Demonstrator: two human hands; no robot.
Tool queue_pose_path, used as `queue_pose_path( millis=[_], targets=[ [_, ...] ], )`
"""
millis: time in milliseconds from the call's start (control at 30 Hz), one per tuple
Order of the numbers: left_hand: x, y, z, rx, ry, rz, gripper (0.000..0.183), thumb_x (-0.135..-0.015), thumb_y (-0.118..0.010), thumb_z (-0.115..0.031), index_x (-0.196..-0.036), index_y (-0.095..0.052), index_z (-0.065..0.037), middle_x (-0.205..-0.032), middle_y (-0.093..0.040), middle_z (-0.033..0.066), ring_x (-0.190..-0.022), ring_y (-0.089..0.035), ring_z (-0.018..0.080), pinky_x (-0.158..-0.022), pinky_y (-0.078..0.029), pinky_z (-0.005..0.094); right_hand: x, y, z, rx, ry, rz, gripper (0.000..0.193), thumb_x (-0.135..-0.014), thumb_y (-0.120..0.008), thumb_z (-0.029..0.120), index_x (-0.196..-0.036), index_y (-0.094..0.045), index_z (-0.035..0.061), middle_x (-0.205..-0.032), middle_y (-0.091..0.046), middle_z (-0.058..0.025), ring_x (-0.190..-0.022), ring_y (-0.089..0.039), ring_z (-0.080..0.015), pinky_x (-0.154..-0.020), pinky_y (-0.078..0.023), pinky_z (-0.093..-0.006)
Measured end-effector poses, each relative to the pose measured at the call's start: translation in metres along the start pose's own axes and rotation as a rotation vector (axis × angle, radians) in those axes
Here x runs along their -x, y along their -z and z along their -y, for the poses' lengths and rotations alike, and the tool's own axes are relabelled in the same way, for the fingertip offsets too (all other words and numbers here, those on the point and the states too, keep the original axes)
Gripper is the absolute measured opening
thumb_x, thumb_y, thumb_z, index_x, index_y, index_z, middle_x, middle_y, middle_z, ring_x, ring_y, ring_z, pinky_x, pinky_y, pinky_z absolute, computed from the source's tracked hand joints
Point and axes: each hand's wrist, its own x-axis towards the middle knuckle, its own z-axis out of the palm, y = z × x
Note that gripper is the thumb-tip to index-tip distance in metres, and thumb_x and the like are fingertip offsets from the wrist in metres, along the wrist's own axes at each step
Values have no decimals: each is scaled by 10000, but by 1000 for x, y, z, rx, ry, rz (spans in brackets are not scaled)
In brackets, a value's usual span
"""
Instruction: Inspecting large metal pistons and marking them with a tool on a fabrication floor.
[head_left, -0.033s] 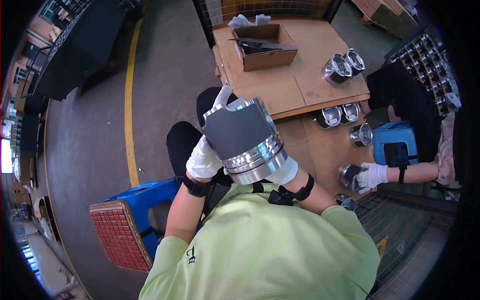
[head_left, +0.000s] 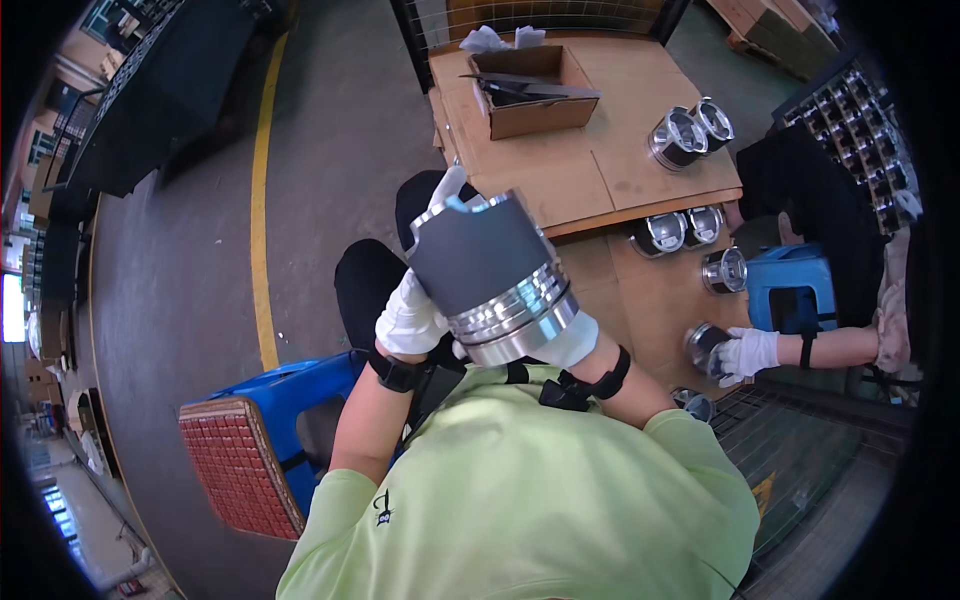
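Observation:
A large engine piston [head_left: 478, 258], with a dark grey coated skirt and shiny silver ring grooves, is held tilted above my lap. Its grooved end points toward me and to the right. My left hand [head_left: 408, 318], in a white glove, grips its left side. At the lower right, my right hand [head_left: 572, 342], also gloved in white, supports the grooved end, its fingers mostly hidden behind the metal. One gloved finger [head_left: 447, 187] sticks out past the piston's far edge; I cannot tell for sure which hand it belongs to.
Ahead stands a cardboard-covered table [head_left: 540, 185] with an open carton [head_left: 540, 118] and two pistons [head_left: 678, 138]. More pistons [head_left: 722, 270] rest on a lower cardboard surface at right, where a co-worker's gloved hand [head_left: 747, 355] holds one. A blue stool [head_left: 270, 420] is at my left.

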Motion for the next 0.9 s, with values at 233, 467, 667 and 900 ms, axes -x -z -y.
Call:
queue_pose_path(
  millis=[233, 467, 667, 900],
  targets=[
    [-3, 6, -14, -250, 56, -154, 904, -710, -800, -573, -1375, -425, -89, -1300, -515, 45, -1247, -485, 184, -1081, -367, 343, 7, 5, 35, 1031, 219, -328, 448, -795, -706, 118, -1206, -557, 23, -912, -699, -150, -854, -691, -284, -748, -549, -377],
    [-9, -8, -19, -575, 211, -356, 533, -936, -634, -356, -1346, -471, -59, -1089, -558, 6, -948, -486, 82, -884, -405, 249, 5, 6, 27, 1306, 380, -532, 549, -689, -779, 173, -1158, -542, 12, -801, -674, -191, -725, -664, -390, -638, -543, -440],
    [-6, -8, -24, -698, 111, -214, 684, -991, -395, -586, -1496, -347, -126, -1359, -515, 51, -1262, -481, 155, -1059, -381, 313, 7, 17, 18, 1157, 315, -501, 531, -713, -785, 119, -1168, -539, 1, -881, -693, -179, -801, -694, -333, -706, -551, -393],
    [2, -8, -32, -696, 75, -187, 875, -933, -448, -660, -1547, -198, -90, -1022, -594, 27, -963, -587, 131, -882, -478, 301, 9, 26, 14, 383, 97, -373, 346, -846, -686, 23, -1169, -561, 12, -974, -681, -64, -829, -672, -128, -620, -560, -244]
  ],
)
